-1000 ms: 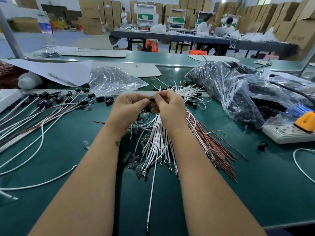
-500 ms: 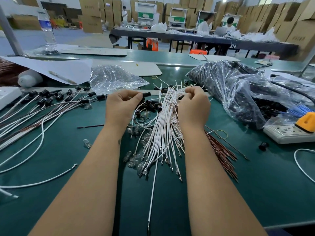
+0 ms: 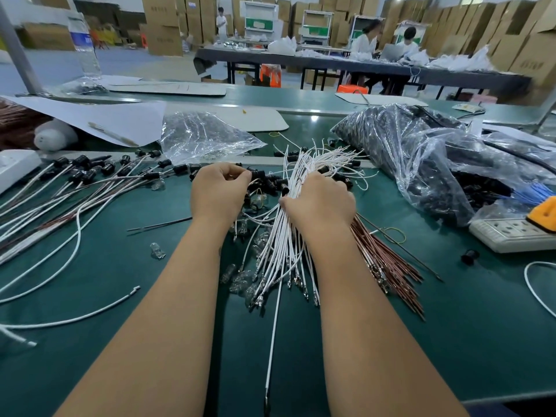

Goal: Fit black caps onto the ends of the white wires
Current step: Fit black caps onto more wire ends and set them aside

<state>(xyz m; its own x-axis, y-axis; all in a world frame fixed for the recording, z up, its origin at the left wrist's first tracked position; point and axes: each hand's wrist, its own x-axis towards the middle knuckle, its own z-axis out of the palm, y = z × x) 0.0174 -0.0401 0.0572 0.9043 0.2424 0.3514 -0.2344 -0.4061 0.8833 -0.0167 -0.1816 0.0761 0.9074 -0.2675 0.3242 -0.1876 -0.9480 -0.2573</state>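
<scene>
both hands at the wire bundle, left pinching a black cap

the left hand (image 3: 221,191) sits near the middle of the green table (image 3: 120,266), its fingers curled and pinching a black cap (image 3: 258,175) at the fingertips. just to its right, more loose black caps (image 3: 275,184) lie in a small heap between the two hands.

the right hand (image 3: 320,203) is closed around the bundle of white wires (image 3: 284,251), thumb on the left side of the bundle and fingers wrapped over the top. the far ends of the wires fan out past the hand toward the back edge of the table; the near ends, with metal terminals, spread out toward the front edge. one single white wire (image 3: 273,341) runs straight down to the front edge.

beneath the right wrist, a bundle of brown wires (image 3: 388,266) slants toward the right front. small clear bulbs (image 3: 240,284) lie scattered under and left of the white bundle.

along the left side of the table lie wires already capped (image 3: 81,176), their black ends pointing toward the back. a clear plastic bag (image 3: 204,136) rests behind the left hand, and a large bag of black parts (image 3: 421,158) fills the right rear. a white power strip (image 3: 511,234) sits near the right edge.
</scene>
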